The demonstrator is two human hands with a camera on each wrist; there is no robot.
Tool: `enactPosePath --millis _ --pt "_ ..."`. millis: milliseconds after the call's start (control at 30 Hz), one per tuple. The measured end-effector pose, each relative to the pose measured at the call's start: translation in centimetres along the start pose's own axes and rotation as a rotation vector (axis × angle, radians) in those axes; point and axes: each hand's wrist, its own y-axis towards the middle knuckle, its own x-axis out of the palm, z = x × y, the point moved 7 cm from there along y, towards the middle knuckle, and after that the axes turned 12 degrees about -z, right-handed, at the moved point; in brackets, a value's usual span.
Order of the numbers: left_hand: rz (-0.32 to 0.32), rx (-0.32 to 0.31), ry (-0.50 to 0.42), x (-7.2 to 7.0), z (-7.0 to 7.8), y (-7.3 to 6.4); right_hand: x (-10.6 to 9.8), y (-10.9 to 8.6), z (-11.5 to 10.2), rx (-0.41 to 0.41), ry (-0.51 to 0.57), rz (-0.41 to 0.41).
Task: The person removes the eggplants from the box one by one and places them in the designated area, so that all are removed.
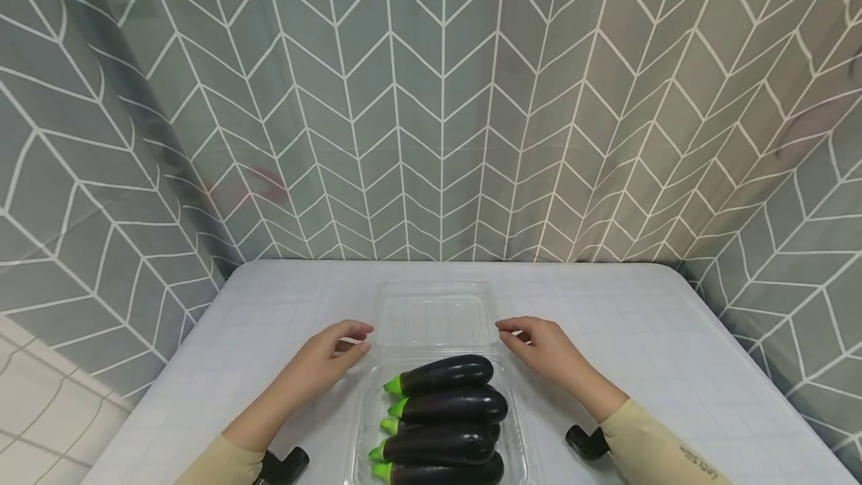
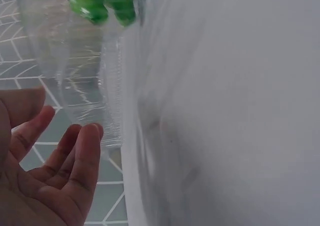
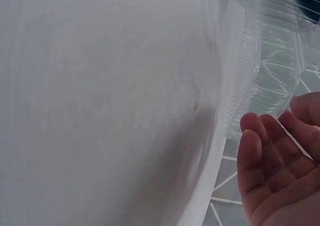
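A clear plastic clamshell box lies on the table with its lid folded back flat, away from the person. Several dark purple eggplants with bright green stem ends fill its base, stacked in a row. My left hand is at the lid's left edge, thumb and fingers apart and loosely bent. On the opposite side, my right hand has its fingertips right at the lid's right edge. Both wrist views show relaxed fingers close to the clear lid, the left hand and the right hand alike.
A white cloth covers the table, whose far edge meets a grey chevron-patterned curtain. Similar curtain hangs on both sides. Black wrist mounts show below each forearm.
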Motion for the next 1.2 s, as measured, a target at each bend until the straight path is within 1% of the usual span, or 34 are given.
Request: enactPosePath --millis 33,100,167,267,333,467,567,700,800,900,1000,1100,1167,1200 --pt "-0.005 -0.005 -0.002 0.0 0.0 -0.4 0.0 0.0 0.0 -0.003 0.002 -0.002" --pt "-0.033 0.001 -0.039 0.1 0.0 -1.3 -0.1 -0.1 -0.1 -0.008 0.004 -0.005" --pt "-0.074 0.015 -0.105 0.3 0.1 -2.3 -0.1 -0.1 -0.1 -0.009 0.009 -0.004" --pt "-0.143 0.023 -0.217 1.0 0.2 -3.8 -0.1 -0.1 -0.1 -0.007 0.007 -0.003" --pt "-0.178 0.019 -0.273 1.6 0.3 -4.6 -0.1 -0.1 -0.1 -0.004 0.007 -0.003" --pt "-0.223 0.011 -0.333 2.8 0.4 -5.9 -0.1 0.0 -0.1 -0.008 0.012 -0.004" --pt "-0.243 0.026 -0.358 3.4 0.7 -6.7 0.0 0.0 -0.1 -0.010 0.017 -0.003" --pt "-0.272 0.022 -0.405 4.0 0.7 -7.4 -0.1 -0.1 -0.2 -0.011 0.020 -0.005" --pt "-0.294 0.013 -0.454 4.4 0.5 -7.6 -0.2 -0.2 -0.2 -0.005 0.005 -0.009" --pt "-0.312 0.023 -0.474 4.8 0.6 -7.7 -0.5 -0.5 -0.1 0.013 -0.016 0.002" --pt "-0.315 0.026 -0.478 4.9 0.6 -7.8 -0.9 -0.7 -0.6 0.002 -0.044 0.023" --pt "-0.310 0.026 -0.481 4.7 0.6 -7.9 -1.2 -0.6 -2.0 -0.065 -0.065 0.017" --pt "-0.314 0.027 -0.488 4.7 0.5 -7.9 -1.2 -0.4 -3.4 -0.127 -0.063 -0.021" --pt "-0.316 0.029 -0.489 4.7 0.4 -7.9 -1.2 -0.3 -4.1 -0.160 -0.061 -0.054"
